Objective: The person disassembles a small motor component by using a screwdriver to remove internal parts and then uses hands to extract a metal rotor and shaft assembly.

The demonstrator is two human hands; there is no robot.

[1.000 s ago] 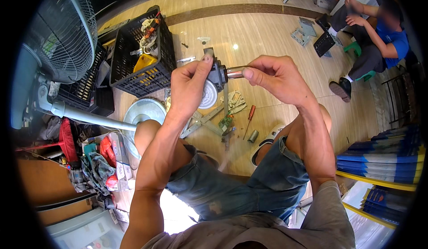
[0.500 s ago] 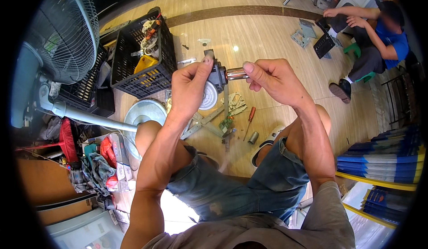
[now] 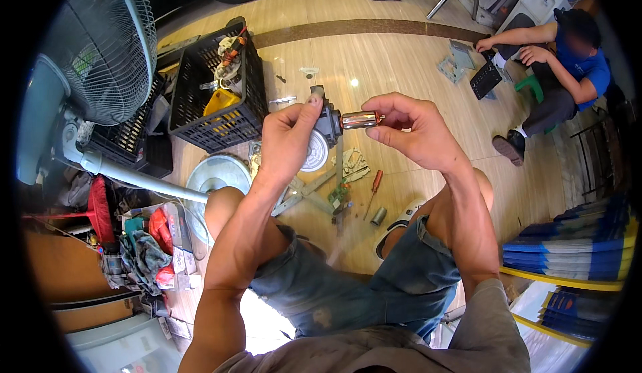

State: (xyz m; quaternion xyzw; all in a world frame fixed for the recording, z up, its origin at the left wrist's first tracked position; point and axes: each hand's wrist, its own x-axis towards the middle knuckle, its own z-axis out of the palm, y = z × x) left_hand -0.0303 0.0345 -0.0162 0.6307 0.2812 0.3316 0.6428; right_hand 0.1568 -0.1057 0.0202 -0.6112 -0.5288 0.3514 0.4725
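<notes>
My left hand is closed on a dark motor housing, with the thumb pressed on its near face. A motor armature, a shiny metal cylinder with copper windings at its end, sticks out to the right from the housing. At the armature's free end is my right hand, its thumb and forefinger parted on either side; whether they touch it I cannot tell. On the floor beneath lie a red-handled screwdriver, a small metal cylinder, a green circuit board and a white round disc.
A black plastic crate with parts stands at the left, beside a large fan and its round base. A seated person is at the far right near metal plates. Stacked blue packages lie at the right.
My right thumb and forefinger have loosened and shifted right along the armature, uncovering its copper end. My left hand keeps its hold on the housing. The view has shifted slightly.
</notes>
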